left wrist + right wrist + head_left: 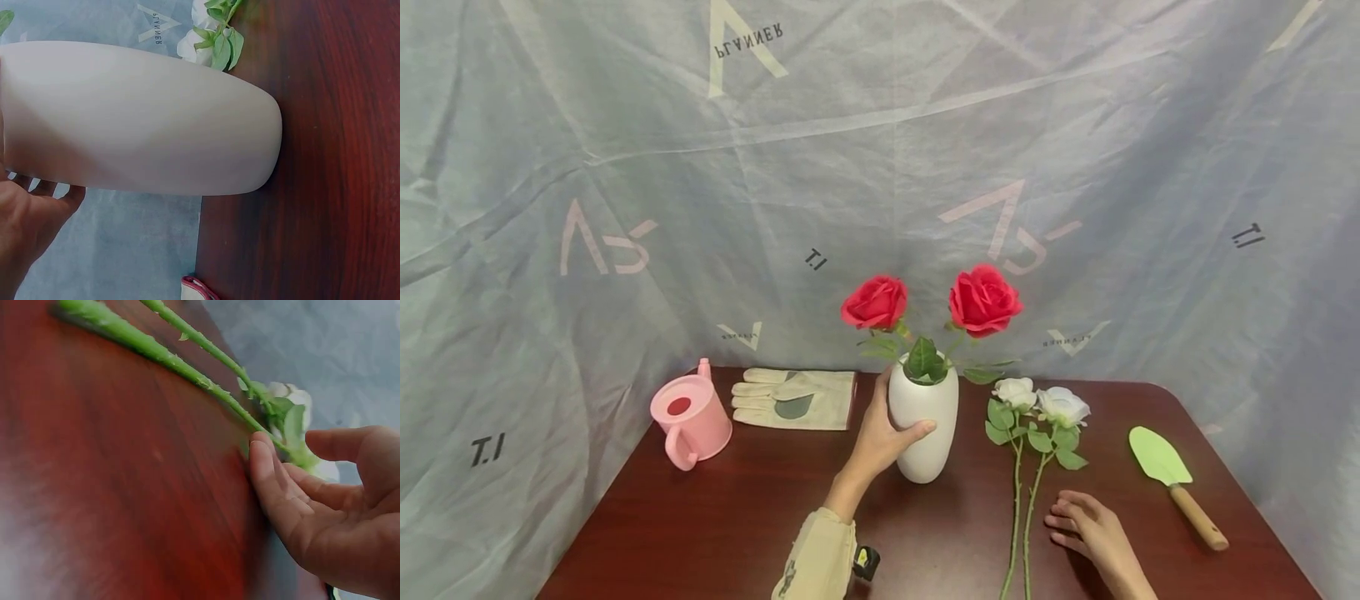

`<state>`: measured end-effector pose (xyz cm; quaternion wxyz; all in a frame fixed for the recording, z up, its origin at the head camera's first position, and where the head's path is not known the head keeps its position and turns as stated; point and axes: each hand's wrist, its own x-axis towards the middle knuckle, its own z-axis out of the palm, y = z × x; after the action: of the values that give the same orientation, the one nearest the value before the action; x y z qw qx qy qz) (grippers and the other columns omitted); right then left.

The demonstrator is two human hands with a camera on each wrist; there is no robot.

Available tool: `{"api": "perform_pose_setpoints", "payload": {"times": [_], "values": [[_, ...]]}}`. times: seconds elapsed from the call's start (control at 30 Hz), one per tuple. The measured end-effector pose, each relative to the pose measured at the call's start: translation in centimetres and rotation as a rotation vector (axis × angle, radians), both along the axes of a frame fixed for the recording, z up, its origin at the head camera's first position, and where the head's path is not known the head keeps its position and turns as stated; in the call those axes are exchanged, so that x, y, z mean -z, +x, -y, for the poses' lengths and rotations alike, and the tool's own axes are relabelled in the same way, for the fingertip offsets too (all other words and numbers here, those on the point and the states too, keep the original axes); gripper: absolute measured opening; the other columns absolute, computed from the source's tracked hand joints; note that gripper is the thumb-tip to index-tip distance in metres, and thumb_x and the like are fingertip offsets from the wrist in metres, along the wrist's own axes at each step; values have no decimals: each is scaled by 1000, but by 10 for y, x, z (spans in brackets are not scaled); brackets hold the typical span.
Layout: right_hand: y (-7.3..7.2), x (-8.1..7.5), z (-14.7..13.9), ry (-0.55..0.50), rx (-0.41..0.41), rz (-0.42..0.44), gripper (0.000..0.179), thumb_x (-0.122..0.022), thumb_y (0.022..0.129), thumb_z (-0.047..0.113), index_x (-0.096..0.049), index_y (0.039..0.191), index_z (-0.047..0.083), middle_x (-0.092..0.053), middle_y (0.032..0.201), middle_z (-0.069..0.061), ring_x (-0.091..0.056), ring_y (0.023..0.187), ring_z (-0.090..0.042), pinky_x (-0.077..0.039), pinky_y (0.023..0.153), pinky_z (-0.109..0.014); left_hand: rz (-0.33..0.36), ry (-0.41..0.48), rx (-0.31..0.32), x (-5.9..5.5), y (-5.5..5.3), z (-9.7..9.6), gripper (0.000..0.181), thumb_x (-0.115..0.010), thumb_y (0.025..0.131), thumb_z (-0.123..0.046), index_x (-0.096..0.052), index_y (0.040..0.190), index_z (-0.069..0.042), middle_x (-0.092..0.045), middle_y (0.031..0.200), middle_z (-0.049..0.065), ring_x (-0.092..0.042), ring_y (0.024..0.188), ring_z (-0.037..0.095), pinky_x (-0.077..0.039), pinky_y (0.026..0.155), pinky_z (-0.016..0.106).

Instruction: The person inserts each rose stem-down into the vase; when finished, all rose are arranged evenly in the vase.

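Observation:
My left hand [887, 429] grips a white vase [927, 425] around its upper side, thumb across the front. The vase stands nearly upright, its base at the table. Out of its mouth rise a red rose [876, 303] on the left and another red rose [984, 301] on the right, their lower stems hidden inside. Two white roses lie side by side to the vase's right, one with its bloom [1016, 392] slightly left of the other bloom [1063, 407]. Beside their green stems [169, 359] is my right hand [1093, 533], fingers loosely bent and holding nothing.
On the dark red table [737, 517], a pink watering can [696, 421] stands at the left, near pale work gloves [827, 398]. A green trowel with a wooden handle [1198, 517] lies at the right. Grey cloth [880, 183] hangs behind the table.

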<state>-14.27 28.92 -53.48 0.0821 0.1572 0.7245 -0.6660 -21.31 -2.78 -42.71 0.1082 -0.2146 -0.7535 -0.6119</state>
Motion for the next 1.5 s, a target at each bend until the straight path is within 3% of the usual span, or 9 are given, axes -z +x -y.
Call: {"api": "perform_pose_setpoints", "payload": {"times": [0.17,0.43,0.6,0.87,0.97,1.2,1.37,1.5], "values": [[-17,3,5,92,17,0,42,-52,95,18,-46,121,-14,-66,90,-14,-66,79,-22,-54,68,-36,-1,-5,-1,0,0,1,88,-77,74,-14,-24,144,-8,-47,129,11,-50,112,23,-41,88,45],[-32,-3,17,495,-20,-40,36,-65,85,32,-64,88,-4,-65,70,-6,-63,59,-18,-52,56,-33,2,-1,5,0,1,1,88,-77,74,-14,-24,144,-8,-47,129,12,-49,113,24,-41,89,45],[-34,-6,24,698,-46,-53,27,-66,83,30,-67,73,5,-60,54,0,-57,48,-14,-43,50,-32,7,2,3,-1,1,1,87,-77,74,-13,-24,144,-8,-48,129,11,-50,112,23,-41,89,44],[-33,-3,22,626,43,-46,24,-61,83,20,-68,85,-3,-62,57,-1,-59,52,-14,-46,51,-31,0,8,0,0,1,1,88,-77,74,-14,-24,144,-9,-47,129,11,-49,112,23,-41,89,45],[-32,-3,21,547,56,-40,29,-57,86,20,-65,92,-7,-63,63,-3,-60,56,-15,-49,54,-31,-1,5,7,1,0,1,89,-77,74,-14,-23,145,-10,-48,129,10,-49,112,23,-41,90,44],[-25,-14,13,213,7,13,33,-49,94,16,-54,111,-12,-61,96,-15,-59,77,-17,-53,66,-34,9,-2,2,1,0,0,89,-77,75,-16,-23,145,-11,-47,130,10,-49,112,23,-41,89,45],[-21,-23,9,135,-17,24,33,-50,95,15,-52,117,-10,-57,106,-15,-56,83,-16,-52,69,-32,12,-8,-7,0,1,0,89,-77,74,-16,-23,145,-10,-47,131,10,-50,112,24,-41,88,45],[-19,-32,6,75,-27,-11,41,-46,98,18,-41,125,-12,-48,120,-22,-58,91,-14,-51,75,-31,8,-13,-3,-2,0,1,89,-77,74,-15,-23,145,-9,-46,131,11,-49,112,24,-42,88,45]]}}
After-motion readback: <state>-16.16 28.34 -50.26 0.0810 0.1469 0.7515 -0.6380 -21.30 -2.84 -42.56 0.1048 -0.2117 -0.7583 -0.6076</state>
